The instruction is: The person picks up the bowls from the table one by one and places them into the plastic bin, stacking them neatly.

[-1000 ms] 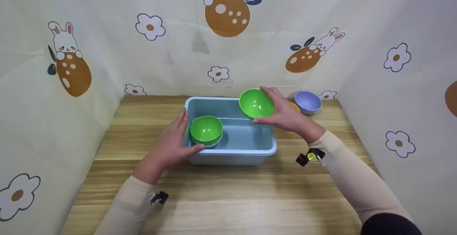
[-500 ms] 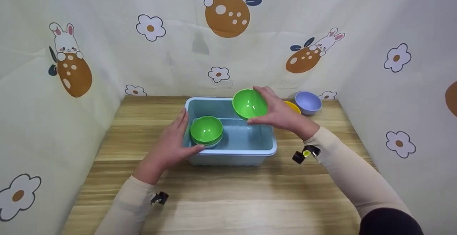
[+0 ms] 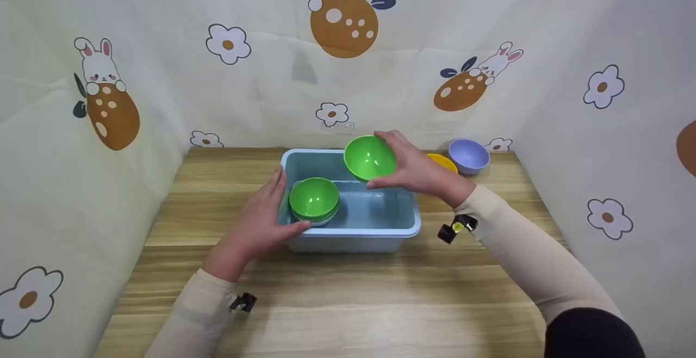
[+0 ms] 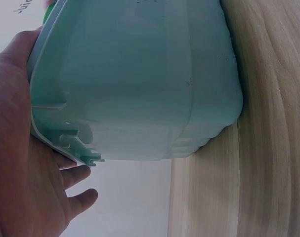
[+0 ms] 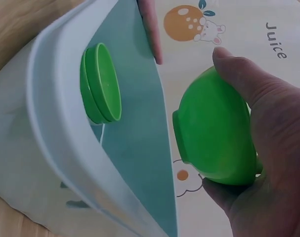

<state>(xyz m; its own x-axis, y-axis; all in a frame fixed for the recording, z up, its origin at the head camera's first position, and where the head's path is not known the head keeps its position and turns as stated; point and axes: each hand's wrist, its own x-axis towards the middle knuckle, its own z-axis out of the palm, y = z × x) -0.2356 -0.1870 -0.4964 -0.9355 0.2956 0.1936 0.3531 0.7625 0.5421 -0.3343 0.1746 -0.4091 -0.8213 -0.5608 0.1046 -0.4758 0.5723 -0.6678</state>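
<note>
My right hand (image 3: 418, 168) holds a green bowl (image 3: 368, 158) by its right side, above the back part of a light blue plastic basin (image 3: 364, 232). The bowl tilts so that its inside faces the head camera; the right wrist view shows its outside and foot ring. Several stacked bowls, a green bowl (image 3: 314, 197) on top, sit in the basin's front left corner. My left hand (image 3: 254, 227) rests on that corner's rim, its fingers straight along the left side and the thumb on the front rim. The left wrist view shows the basin's outer wall (image 4: 125, 84).
Right of the basin, at the table's back, stand a purple bowl (image 3: 468, 156) and a yellow bowl (image 3: 443, 162), the latter partly hidden by my right hand. Printed cloth (image 3: 261, 86) walls in the wooden table (image 3: 337, 298) at the back and both sides.
My right hand has carried the green bowl leftward over the basin, uncovering more of the yellow bowl. The left hand and the stacked bowls have stayed in place.
</note>
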